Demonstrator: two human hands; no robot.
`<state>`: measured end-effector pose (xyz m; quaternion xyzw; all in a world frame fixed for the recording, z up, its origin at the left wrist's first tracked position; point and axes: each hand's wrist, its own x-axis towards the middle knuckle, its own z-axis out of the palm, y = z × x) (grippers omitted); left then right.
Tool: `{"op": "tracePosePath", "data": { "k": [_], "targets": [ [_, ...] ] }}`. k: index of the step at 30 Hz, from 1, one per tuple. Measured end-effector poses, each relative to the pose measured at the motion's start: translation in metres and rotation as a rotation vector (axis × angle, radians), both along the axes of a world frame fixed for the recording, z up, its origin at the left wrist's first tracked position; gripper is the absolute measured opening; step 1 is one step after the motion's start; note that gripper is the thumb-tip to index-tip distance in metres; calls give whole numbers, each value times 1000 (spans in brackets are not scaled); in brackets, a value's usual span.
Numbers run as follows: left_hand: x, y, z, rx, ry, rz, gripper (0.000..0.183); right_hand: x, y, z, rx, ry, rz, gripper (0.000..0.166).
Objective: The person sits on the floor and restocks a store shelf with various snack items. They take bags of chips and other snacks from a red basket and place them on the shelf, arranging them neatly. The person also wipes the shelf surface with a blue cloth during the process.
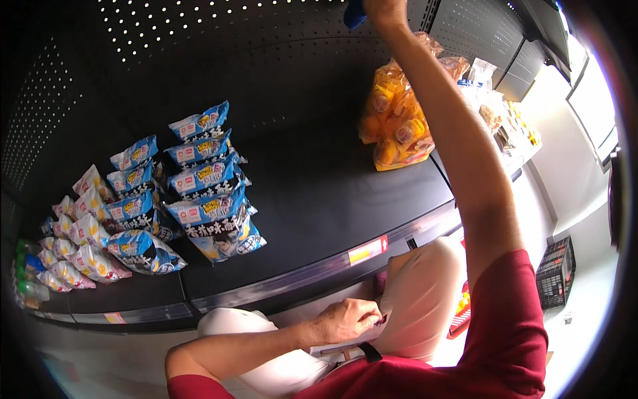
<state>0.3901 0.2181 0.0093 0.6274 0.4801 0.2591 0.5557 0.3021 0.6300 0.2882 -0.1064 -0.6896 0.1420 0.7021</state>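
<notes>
My right hand (388, 11) is raised to the top edge of the view, in front of the perforated back panel (299, 27) of a black metal shelf. A blue cloth-like thing (355, 14) shows beside its fingers; the rest of the hand is cut off. Low between my knees, my left hand (346, 318) has its fingers curled. A small dark red thing (382, 320) sticks out at its fingertips, too little of it visible to name. Below my right forearm stands a clear bag of orange-wrapped snacks (398, 119) on the shelf board (309, 189).
Blue snack bags (209, 184) stand in rows on the left of the shelf, beside smaller white-and-pink bags (92, 229). A price-tag rail (299, 274) runs along the front edge. At right are more bagged goods (491, 109), a black plastic crate (556, 272) and a red basket (459, 321).
</notes>
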Motion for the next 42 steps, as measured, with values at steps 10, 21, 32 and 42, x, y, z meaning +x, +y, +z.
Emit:
{"op": "tracePosePath", "data": {
  "k": [10, 21, 32, 42],
  "targets": [
    [5, -2, 9, 13, -51, -34, 23, -13, -8, -244, -596, -535, -42, 25],
    [0, -1, 5, 47, -6, 1, 22, -41, -17, -115, -310, -294, 118, 15],
    [3, -2, 0, 22, -40, 22, 20, -83, -61, -146, 107, -262, 145, 27],
    [2, 7, 5, 34, 34, -11, 22, -72, -93, -292, -73, -1065, 114, 22]
  ]
}}
